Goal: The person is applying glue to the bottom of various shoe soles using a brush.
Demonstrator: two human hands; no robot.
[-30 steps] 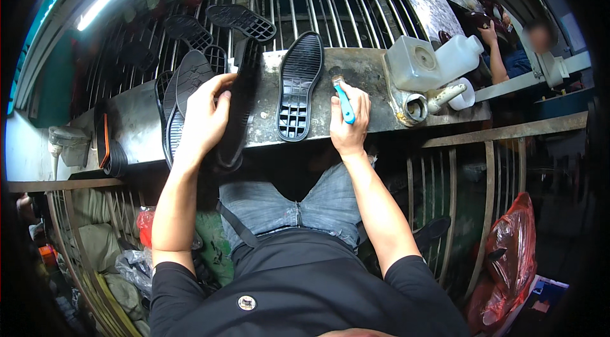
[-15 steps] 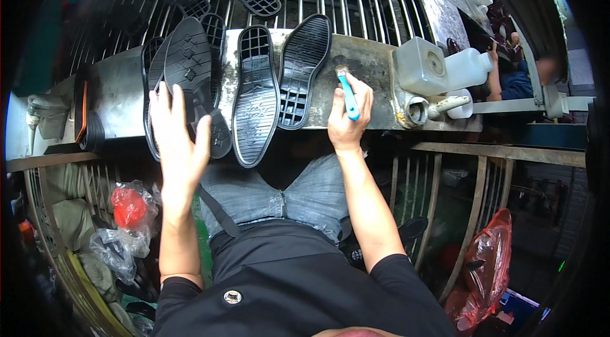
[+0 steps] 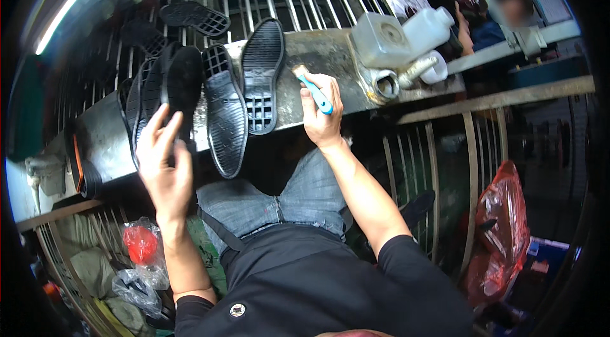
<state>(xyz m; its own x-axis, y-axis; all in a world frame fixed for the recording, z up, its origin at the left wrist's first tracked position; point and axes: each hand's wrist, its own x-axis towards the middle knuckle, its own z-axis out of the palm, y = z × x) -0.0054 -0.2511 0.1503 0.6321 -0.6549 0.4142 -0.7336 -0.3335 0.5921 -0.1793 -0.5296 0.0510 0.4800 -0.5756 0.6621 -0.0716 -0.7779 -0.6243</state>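
In my right hand (image 3: 325, 108) is a small brush (image 3: 316, 92) with a turquoise handle, its bristle end pointing up and left over the bench. My left hand (image 3: 166, 168) is open, fingers apart, at the near end of a dark matte shoe sole (image 3: 183, 83). This sole lies over other black soles (image 3: 147, 92) at the bench's left part; whether the fingertips press on it is blurred. Between my hands, two black soles lie side by side: a ribbed one (image 3: 227, 124) overhanging the front edge and another (image 3: 263, 60) just right of it.
The worn metal bench (image 3: 302, 51) bears a square translucent container (image 3: 381, 38), a white bottle (image 3: 429, 32) and a crusted pot (image 3: 386, 85) at right. Behind it, a barred rack (image 3: 279, 3) carries more soles (image 3: 196, 18). A person's arm (image 3: 465, 29) shows at far right.
The view has shifted. At my left hand, the top sole now shows a dark matte face instead of its patterned tread. My right hand still holds the brush, now tilted further left.
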